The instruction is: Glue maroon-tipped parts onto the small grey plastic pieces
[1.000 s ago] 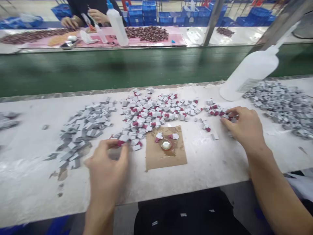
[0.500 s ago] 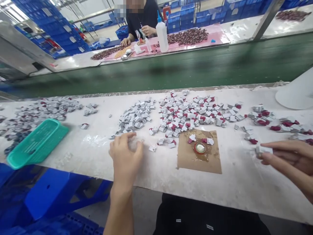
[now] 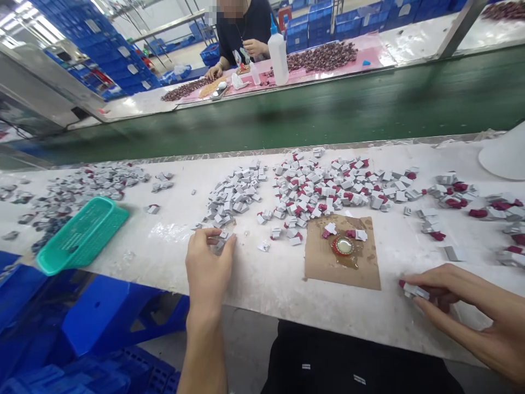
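Note:
My left hand (image 3: 209,268) is at the near edge of a heap of small grey blocks (image 3: 235,194). Its thumb and fingers close around a grey block (image 3: 223,235), partly hidden by the fingers. On the right, my right hand (image 3: 463,306) pinches a small light grey piece with a dark red end (image 3: 415,291) just over the table's front part. Behind that hand a loose grey block (image 3: 453,253) lies on the table. Between the hands, a brown cardboard square (image 3: 328,268) bears a round red-rimmed cap with wet, clear liquid (image 3: 343,246) and two grey-and-red pieces.
A larger heap of grey-and-red pieces (image 3: 324,186) lies behind the cardboard. More pieces (image 3: 457,197) are at the right. A green basket (image 3: 98,230) stands at left. Beyond a green conveyor belt (image 3: 262,120), a person (image 3: 246,33) sits by a white bottle (image 3: 279,60).
My right hand has moved left and nearer, now with a red-ended piece; a grey block lies where its fingertips were. My left fingers have closed around a grey block. The view has shifted slightly.

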